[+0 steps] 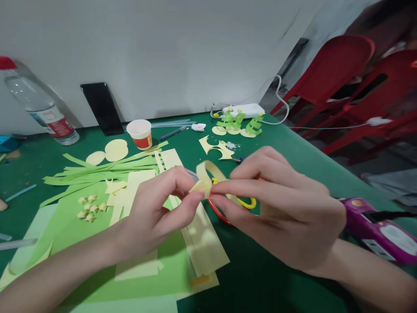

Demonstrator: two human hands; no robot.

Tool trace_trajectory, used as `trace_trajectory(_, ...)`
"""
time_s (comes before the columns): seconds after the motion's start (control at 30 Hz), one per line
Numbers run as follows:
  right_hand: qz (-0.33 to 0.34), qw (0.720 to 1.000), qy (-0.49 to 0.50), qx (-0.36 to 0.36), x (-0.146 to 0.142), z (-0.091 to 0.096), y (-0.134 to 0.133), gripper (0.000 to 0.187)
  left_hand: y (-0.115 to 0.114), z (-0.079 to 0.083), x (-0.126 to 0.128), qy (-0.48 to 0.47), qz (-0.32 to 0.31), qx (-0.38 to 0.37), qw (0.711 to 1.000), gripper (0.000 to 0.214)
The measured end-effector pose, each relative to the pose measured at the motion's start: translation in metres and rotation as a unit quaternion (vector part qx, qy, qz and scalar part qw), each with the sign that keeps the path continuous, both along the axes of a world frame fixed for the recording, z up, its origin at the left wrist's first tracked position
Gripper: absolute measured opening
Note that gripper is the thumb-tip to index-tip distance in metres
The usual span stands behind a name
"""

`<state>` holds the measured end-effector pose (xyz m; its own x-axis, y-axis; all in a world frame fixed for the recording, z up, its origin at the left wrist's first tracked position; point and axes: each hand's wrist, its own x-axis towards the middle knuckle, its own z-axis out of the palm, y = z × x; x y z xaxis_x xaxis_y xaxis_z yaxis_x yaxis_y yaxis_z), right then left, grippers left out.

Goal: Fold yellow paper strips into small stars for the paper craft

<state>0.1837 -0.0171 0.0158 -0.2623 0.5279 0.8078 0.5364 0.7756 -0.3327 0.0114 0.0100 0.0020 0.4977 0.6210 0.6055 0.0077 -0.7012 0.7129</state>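
Both my hands meet above the green table (276,143) and pinch one pale yellow paper strip (206,173) that loops up between them. My left hand (156,208) grips the folded end with thumb and forefinger. My right hand (276,208) pinches the same fold from the right. Under the hands lie scissors (243,203) with red and yellow handles, partly hidden. Several small folded paper stars (90,207) lie on a green sheet (81,226) to the left.
Green and yellow paper strips (97,171), yellow discs (115,150), a paper cup (140,134), a plastic bottle (42,106) and a dark phone (102,108) stand further back. Green paper figures (239,121) and a white charger sit far back. A purple glue gun (378,230) lies right. Red chairs (342,74) stand beyond the edge.
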Motion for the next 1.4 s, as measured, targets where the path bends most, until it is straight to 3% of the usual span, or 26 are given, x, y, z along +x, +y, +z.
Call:
trace_trajectory(0.17,0.025,0.996,0.046,-0.07,-0.004,-0.001,0.0,0.013,0.002,0.001,0.0,0.017,-0.002,0.055,0.998,0.014)
trace_trajectory(0.27,0.057,0.979,0.129,-0.148,-0.006,-0.003,0.0,0.014,0.004,0.003,-0.001,0.031,0.007,0.083,0.996,0.016)
trace_trajectory(0.43,0.074,0.936,0.234,-0.252,-0.005,-0.006,0.002,0.013,0.005,0.003,0.0,0.098,0.019,-0.018,0.995,0.024)
trace_trajectory(0.6,0.106,0.927,0.242,-0.267,-0.002,-0.007,0.005,0.014,0.002,0.001,0.0,0.01,0.043,-0.067,0.997,0.01)
trace_trajectory(0.7,0.1,0.93,0.217,-0.279,-0.001,-0.008,0.007,0.011,0.0,0.003,0.0,-0.022,0.044,-0.092,0.995,0.014)
trace_trajectory(0.83,0.088,0.958,0.175,-0.211,-0.002,-0.008,0.011,0.008,0.0,0.007,-0.001,-0.052,0.037,-0.165,0.984,0.016)
trace_trajectory(0.93,0.056,0.989,0.115,-0.074,0.0,-0.008,0.014,0.019,0.0,0.007,-0.001,-0.072,0.023,-0.231,0.97,0.012)
trace_trajectory(1.07,0.04,0.997,0.006,0.065,0.005,-0.001,0.015,0.017,0.0,0.006,-0.003,-0.056,0.049,-0.294,0.953,0.006)
trace_trajectory(1.2,0.037,0.994,-0.053,0.087,0.008,0.005,0.015,0.012,0.0,0.005,-0.004,-0.04,0.044,-0.317,0.947,0.013)
trace_trajectory(1.4,0.033,0.995,-0.04,0.088,0.009,0.001,0.015,0.009,-0.001,0.007,-0.003,-0.042,0.017,-0.347,0.937,0.01)
